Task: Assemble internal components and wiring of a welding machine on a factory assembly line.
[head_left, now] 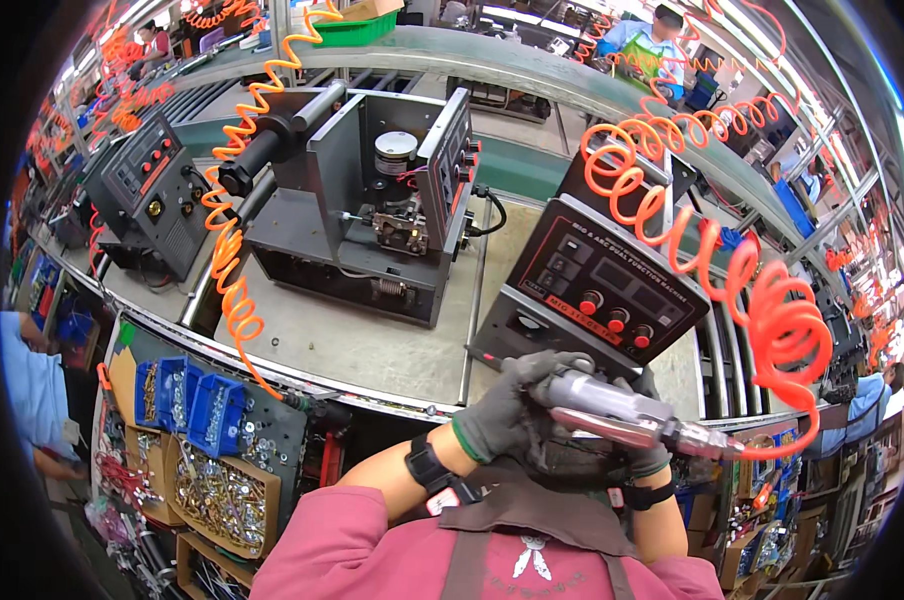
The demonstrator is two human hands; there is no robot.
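Note:
My left hand [502, 400], in a dark grey glove, is closed around the front end of a silver air-powered driver [612, 402]. Its orange coiled hose [787, 345] joins the rear end at the right. A thin dark rod with a red band [487, 357] sticks out left of this glove. My right hand [649, 458], also gloved, is mostly behind the tool, its fingers largely hidden. Just beyond both hands stands a dark welding machine [597, 275] with red knobs, its front panel tilted toward me.
An opened machine housing [347, 245] stands left of centre, with another welding machine [152, 195] farther left. Blue bins [217, 412] and a cardboard box of screws [227, 497] sit at lower left. Another orange hose [227, 255] hangs down. A co-worker [647, 55] is across the line.

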